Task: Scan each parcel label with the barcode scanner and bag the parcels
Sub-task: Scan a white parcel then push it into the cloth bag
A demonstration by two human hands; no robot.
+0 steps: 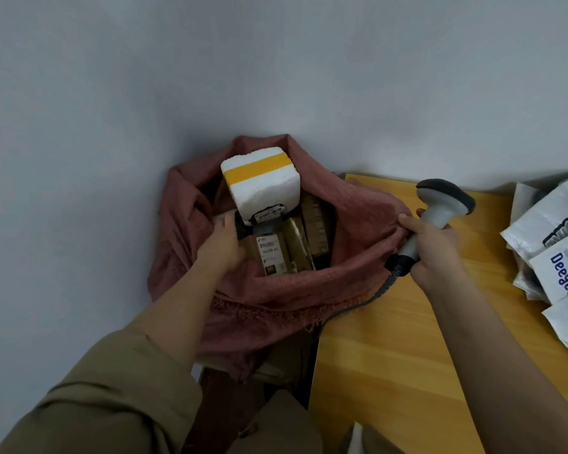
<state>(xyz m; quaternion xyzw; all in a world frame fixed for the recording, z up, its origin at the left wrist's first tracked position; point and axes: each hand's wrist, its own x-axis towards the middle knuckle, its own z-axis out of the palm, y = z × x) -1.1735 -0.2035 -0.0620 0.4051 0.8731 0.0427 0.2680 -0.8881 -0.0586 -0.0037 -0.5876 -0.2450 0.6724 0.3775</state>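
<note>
A dusty-red woven sack (276, 309) stands open against the wall, left of the table. Inside it sit a white foam box (263, 188) with a yellow tape band, a brown cardboard parcel (271, 257) with a printed label facing up, and other brown boxes (315, 231). My left hand (222, 245) reaches into the sack, against the left side of the labelled parcel and just below the foam box. It is blurred, so its grip is unclear. My right hand (432, 253) grips the handle of the grey barcode scanner (440, 204) at the sack's right rim, head pointing up.
The yellow wooden table (407, 339) fills the lower right. A pile of white plastic mailer parcels (551, 244) lies at its right edge. The scanner's dark cable (368, 299) runs down past the sack. A grey wall stands behind.
</note>
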